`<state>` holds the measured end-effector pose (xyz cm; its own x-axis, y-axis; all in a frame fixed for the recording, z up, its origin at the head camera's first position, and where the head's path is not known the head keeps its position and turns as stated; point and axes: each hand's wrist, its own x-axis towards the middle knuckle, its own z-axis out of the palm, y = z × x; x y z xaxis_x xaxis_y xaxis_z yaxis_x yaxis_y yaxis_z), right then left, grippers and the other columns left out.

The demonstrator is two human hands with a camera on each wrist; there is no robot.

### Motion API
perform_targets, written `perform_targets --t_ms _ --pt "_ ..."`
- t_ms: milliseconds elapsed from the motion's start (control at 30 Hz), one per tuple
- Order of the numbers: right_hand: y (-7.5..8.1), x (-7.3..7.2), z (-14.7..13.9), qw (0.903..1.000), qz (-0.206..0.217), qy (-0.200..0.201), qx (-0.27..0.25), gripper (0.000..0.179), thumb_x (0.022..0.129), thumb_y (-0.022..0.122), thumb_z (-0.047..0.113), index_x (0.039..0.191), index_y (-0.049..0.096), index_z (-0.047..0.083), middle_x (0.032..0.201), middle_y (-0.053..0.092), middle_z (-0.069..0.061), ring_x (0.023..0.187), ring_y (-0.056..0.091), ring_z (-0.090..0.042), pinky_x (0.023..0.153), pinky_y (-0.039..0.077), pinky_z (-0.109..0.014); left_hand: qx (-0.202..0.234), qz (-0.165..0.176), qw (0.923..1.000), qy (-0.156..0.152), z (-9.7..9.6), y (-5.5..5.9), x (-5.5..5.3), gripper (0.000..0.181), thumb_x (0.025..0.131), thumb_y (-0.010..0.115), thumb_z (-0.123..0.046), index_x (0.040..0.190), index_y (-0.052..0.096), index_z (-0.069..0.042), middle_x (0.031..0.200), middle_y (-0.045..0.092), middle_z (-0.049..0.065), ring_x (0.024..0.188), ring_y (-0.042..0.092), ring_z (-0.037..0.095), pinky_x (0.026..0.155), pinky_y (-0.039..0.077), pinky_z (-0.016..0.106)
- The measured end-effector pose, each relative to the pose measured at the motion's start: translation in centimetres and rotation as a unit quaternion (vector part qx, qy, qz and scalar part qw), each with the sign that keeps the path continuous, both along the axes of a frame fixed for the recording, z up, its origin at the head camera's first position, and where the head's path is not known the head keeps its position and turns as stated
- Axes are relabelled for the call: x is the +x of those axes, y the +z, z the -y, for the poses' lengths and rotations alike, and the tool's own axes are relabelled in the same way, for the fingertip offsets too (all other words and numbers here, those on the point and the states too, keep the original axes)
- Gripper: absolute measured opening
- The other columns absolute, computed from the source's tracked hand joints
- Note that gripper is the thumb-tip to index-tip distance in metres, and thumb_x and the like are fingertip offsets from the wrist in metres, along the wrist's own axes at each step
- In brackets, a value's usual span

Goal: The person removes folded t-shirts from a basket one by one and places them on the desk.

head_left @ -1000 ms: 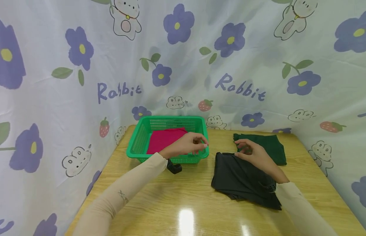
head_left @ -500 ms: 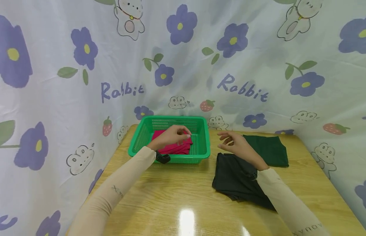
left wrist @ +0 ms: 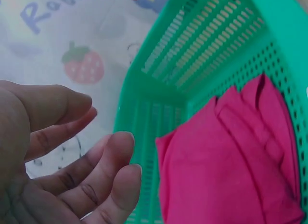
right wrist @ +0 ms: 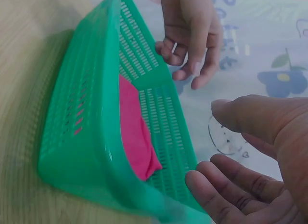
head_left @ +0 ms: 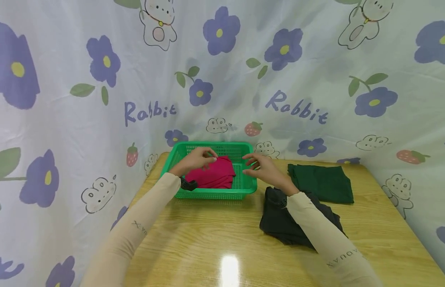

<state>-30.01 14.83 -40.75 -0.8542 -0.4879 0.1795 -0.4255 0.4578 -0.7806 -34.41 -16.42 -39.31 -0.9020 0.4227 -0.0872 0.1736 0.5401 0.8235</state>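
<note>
Left hand (head_left: 195, 161) and right hand (head_left: 264, 170) were loose and empty at the basket (head_left: 208, 192), prob lining up for the pink cloth (head_left: 213, 175), so grabbing likely meant dipping lower.

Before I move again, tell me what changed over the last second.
The left hand moved left across the basket; the right hand moved left from over the black cloth to the basket's right end. Nothing was visibly gripped or released. The red cloth stayed in the basket, the green cloth on the table.
</note>
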Motion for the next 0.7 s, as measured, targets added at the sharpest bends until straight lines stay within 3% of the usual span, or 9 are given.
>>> perform_targets --t_ms 200,400,567,700 --pt "-0.1 -1.1 1.8 0.9995 0.031 0.000 0.003 0.050 0.098 0.075 0.023 0.143 0.056 0.017 0.127 0.062 -0.009 0.109 0.063 -0.026 0.086 0.057 -0.043 -0.015 0.011 0.9996 0.019 2.0 -0.1 -0.5 0.023 0.106 0.061 -0.024 0.125 0.065 -0.011 0.119 0.066 0.013 0.089 0.067 0.030 0.077 0.057 0.041" --pt "-0.3 -2.7 2.2 0.9967 0.073 -0.008 -0.033 0.049 0.099 0.073 0.018 0.144 0.054 0.013 0.130 0.059 -0.017 0.109 0.063 -0.032 0.089 0.057 -0.049 -0.031 0.024 0.9985 0.038 2.7 -0.4 -1.2 0.029 0.107 0.059 -0.021 0.131 0.062 -0.005 0.131 0.059 0.020 0.091 0.066 0.029 0.078 0.057 0.041" --pt "-0.9 -3.6 2.8 0.9949 0.091 -0.026 -0.034 0.049 0.098 0.073 0.017 0.143 0.055 0.014 0.133 0.057 -0.022 0.111 0.062 -0.031 0.090 0.057 -0.047 -0.036 0.039 0.9975 0.047 3.1 -0.6 -1.6 0.033 0.107 0.057 -0.019 0.135 0.059 -0.001 0.137 0.054 0.019 0.096 0.063 0.034 0.085 0.054 0.050" --pt "-1.5 -4.0 3.7 0.9917 0.117 -0.025 -0.049 0.051 0.099 0.072 0.018 0.145 0.053 0.013 0.137 0.054 -0.026 0.113 0.062 -0.039 0.097 0.051 -0.057 -0.042 0.055 0.9961 0.055 3.3 -0.7 -1.9 0.031 0.107 0.057 -0.017 0.133 0.059 0.000 0.139 0.051 0.019 0.089 0.059 0.029 0.088 0.050 0.057"
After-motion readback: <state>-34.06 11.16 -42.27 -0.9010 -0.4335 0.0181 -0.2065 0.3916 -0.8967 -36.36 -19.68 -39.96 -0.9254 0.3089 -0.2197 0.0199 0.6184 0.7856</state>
